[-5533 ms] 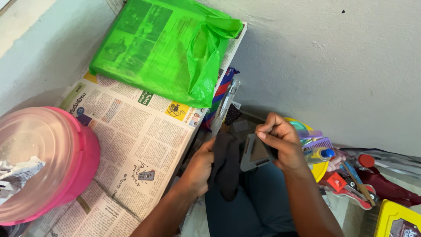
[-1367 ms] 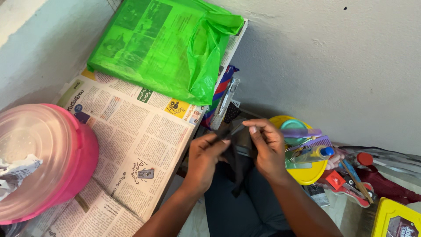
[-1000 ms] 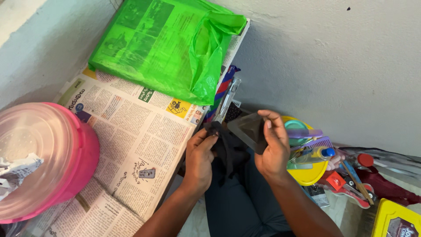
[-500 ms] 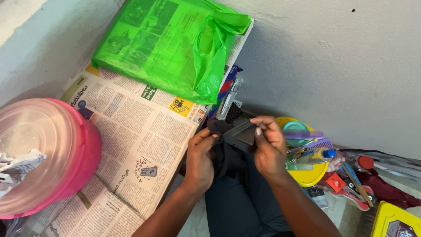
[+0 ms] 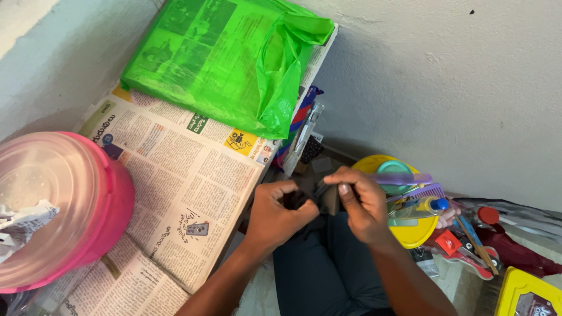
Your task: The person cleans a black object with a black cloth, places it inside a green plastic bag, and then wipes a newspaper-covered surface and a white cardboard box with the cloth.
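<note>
The hands hide most of the dark cloth [image 5: 309, 199]; the frame's left edge crops the pink tub [image 5: 64, 205].

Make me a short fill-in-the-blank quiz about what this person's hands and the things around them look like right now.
1. Both hands, left hand and right hand, grip a dark ____ together.
2. The plastic bag lying on the newspaper is ____.
3. The round tub at the left edge is ____.

Missing words: cloth; green; pink

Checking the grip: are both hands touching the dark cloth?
Touching. Head view: left hand fingers bunch the dark cloth; right hand pinches it too.
</note>
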